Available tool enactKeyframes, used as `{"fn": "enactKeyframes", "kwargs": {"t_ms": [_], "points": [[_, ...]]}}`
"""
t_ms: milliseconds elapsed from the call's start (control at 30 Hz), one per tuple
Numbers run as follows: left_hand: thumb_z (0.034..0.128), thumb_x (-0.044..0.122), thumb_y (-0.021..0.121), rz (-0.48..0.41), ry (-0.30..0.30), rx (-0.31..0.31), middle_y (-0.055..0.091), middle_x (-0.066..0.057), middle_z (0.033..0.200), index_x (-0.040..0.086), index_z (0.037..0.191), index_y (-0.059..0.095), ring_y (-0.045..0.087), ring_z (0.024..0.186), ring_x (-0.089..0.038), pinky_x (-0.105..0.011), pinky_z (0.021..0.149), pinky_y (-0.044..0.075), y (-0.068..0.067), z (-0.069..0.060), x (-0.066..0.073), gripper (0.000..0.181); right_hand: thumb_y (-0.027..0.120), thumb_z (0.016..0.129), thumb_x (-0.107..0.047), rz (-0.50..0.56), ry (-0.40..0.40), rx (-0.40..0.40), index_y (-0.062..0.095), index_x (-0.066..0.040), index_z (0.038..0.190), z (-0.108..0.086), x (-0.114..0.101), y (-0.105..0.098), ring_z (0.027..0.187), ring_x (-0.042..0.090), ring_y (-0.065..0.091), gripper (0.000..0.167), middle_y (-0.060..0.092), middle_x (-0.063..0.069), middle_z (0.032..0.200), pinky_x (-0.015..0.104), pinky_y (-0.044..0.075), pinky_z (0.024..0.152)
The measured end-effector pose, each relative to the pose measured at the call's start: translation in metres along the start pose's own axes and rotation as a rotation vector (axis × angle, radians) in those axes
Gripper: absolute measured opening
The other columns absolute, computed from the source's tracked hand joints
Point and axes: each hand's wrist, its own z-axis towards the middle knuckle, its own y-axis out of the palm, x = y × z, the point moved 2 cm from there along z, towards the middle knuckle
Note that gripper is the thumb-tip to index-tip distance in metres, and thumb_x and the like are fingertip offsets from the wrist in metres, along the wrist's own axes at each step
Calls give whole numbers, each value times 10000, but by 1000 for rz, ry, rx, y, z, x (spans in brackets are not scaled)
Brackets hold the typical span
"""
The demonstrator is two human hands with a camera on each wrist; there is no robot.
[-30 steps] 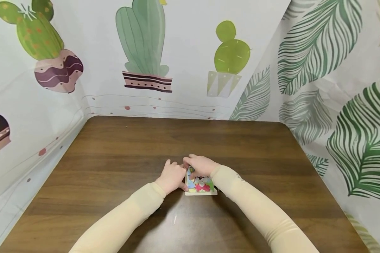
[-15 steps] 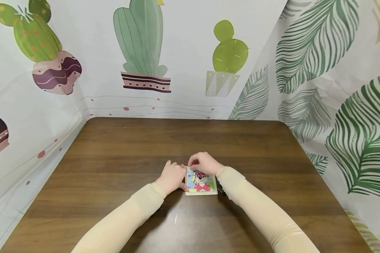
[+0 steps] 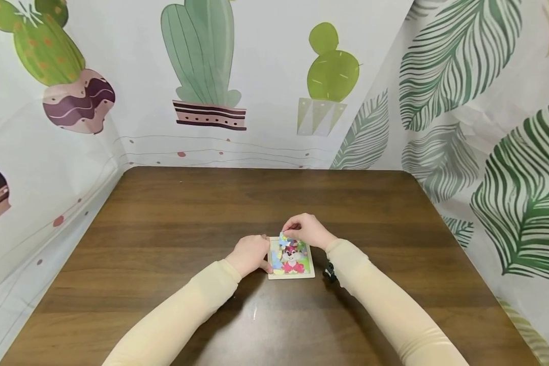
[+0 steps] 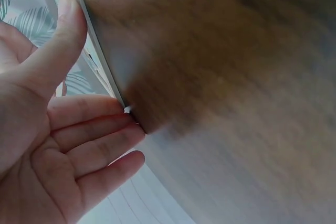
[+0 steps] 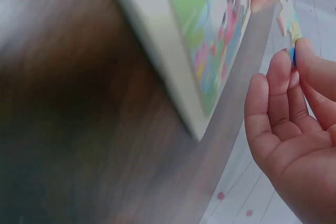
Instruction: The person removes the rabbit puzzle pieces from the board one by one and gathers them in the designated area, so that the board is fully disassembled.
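Puzzle piece (image 3: pixel 283 239) pinched in your right hand (image 3: pixel 308 230), its pale side visible only in right-wrist view, near the far edge of the framed puzzle (image 3: pixel 294 263), your left hand (image 3: pixel 250 253) straight-fingered along its left edge, tabletop (image 3: pixel 229 201) extending beyond.

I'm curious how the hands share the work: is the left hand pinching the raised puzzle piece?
No, the right wrist view shows the right hand pinching the puzzle piece.

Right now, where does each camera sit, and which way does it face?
Head: worn on the head, facing forward and down at table, puzzle, left hand, right hand and sleeves.
Left wrist: worn there, facing the left hand at the puzzle's edge.
Right wrist: worn there, facing the right hand pinching a piece.
Head and right wrist share puzzle and piece.
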Motion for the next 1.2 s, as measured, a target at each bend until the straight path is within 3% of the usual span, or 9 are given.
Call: {"fn": "enactKeyframes", "kwargs": {"t_ms": [433,667,833,1200], "points": [[595,503,813,16,18,9,675,-117,1026,-27,1104,650,669,828,-248,-335,724,538,-1,-3,1,753,679,863,-117,-75,58,-11,725,-88,854,-18,34,-29,675,117,547,55,666,-7,765,269,476,650],[639,524,764,-5,21,-32,594,-189,1263,-47,1250,578,640,1038,-288,-345,825,526,0,-6,0,857,673,863,-90,-109,103,-60,719,-79,823,-30,44,-43,635,124,516,61,632,8,694,280,449,631],[648,523,766,-10,11,-35,586,-186,1277,-39,1259,572,644,1030,-297,-343,812,532,-1,-7,-1,852,679,849,-56,-163,87,-74,706,-76,780,-34,51,-47,604,111,512,76,619,-6,663,266,445,615],[642,535,765,10,15,-12,600,-178,1260,-32,1242,584,654,1007,-290,-340,797,535,2,-7,-2,846,707,825,-59,-259,101,-7,695,-117,713,-35,59,-48,664,131,504,127,640,-42,692,283,436,654]]}}
